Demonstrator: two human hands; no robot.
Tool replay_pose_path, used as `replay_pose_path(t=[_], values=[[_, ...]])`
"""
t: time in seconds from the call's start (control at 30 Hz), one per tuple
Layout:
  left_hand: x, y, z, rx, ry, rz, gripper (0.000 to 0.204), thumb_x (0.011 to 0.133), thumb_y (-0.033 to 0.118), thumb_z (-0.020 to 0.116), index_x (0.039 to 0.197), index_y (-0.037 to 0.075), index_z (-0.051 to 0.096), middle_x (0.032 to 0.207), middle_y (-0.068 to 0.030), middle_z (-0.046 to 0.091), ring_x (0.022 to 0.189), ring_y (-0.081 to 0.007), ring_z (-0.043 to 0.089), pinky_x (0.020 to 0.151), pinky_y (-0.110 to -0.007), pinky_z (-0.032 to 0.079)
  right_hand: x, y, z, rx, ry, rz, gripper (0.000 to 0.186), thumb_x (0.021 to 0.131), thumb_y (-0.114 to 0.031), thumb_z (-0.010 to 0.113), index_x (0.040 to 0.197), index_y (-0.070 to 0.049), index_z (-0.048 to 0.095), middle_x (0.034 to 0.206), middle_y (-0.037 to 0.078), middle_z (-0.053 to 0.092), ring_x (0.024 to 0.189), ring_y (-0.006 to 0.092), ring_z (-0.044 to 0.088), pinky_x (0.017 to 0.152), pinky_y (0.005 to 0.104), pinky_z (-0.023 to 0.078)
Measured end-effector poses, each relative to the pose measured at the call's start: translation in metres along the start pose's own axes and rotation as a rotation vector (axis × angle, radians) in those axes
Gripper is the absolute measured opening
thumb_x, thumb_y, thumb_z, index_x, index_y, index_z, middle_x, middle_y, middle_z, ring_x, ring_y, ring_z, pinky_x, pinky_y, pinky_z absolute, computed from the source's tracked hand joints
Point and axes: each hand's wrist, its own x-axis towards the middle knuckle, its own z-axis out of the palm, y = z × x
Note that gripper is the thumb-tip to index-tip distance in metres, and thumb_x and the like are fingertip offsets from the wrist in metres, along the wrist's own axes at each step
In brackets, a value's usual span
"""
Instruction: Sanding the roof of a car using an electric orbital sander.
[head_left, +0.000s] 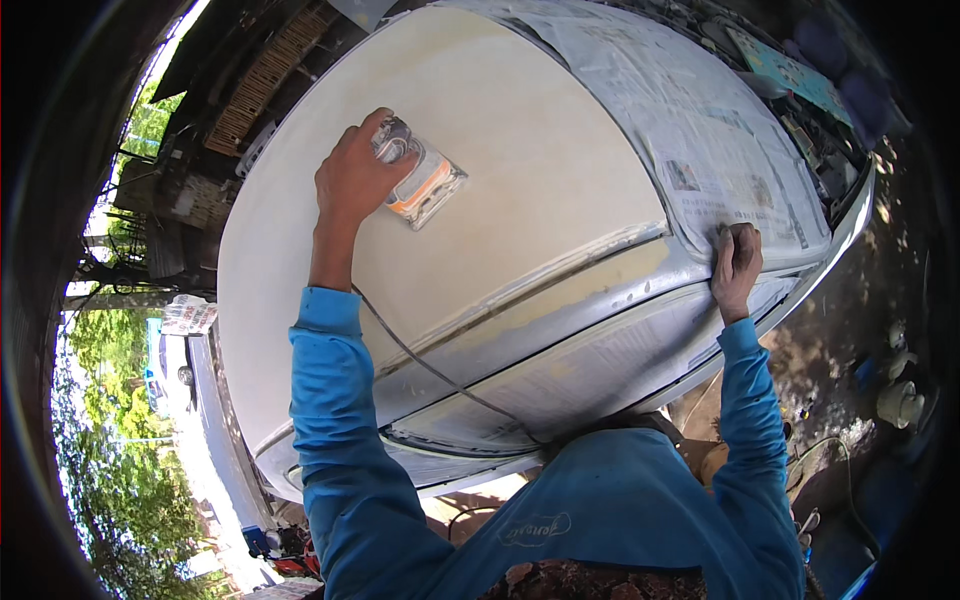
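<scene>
My left hand (pixel 358 172) grips an orange-and-grey electric sander (pixel 428 188), its fingers wrapped over the top. The sander's flat base lies on the pale cream, dusty car roof (pixel 540 130). A dark power cord (pixel 430 368) trails across the roof and down the car's near side. Over at the right, my right hand (pixel 737 262) rests by the front corner of the roof, on the edge of the paper-covered windshield. Its fingers are curled together and look dusty; whether anything is inside them is hidden.
Newspaper sheets (pixel 715 150) cover the windshield, and masking paper covers the side window (pixel 580 375) below the roof edge. Car parts and clutter stand beyond the front end. A hose (pixel 850 490) lies on the ground at right. Trees (pixel 120 440) and a parked vehicle show at left.
</scene>
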Motion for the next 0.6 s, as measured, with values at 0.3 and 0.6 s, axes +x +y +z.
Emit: replay_pose_path(t=[0.3,0.6], values=[[0.017,0.051,0.014,-0.026,0.030,0.102,0.069,0.077,0.045,0.078,0.140,0.024,0.058,0.122,-0.0083,0.068,0.108,-0.0269,0.069,0.092,-0.040,0.055,0.000,0.004,0.002,0.002,0.016,-0.044,0.015,0.095,-0.006,0.057,0.083,0.002,0.053,0.082,0.017,0.051,0.077,0.0340,0.048,0.072,0.0400,0.040],[0.061,0.121,0.032,0.013,0.028,0.223,0.069,0.077,0.049,0.075,0.140,0.028,0.057,0.116,-0.0061,0.070,0.105,-0.0263,0.069,0.088,-0.039,0.057,0.000,0.005,0.001,0.033,0.023,-0.005,0.014,0.094,-0.007,0.058,0.083,0.002,0.053,0.080,0.016,0.051,0.075,0.0343,0.048,0.071,0.0401,0.041]])
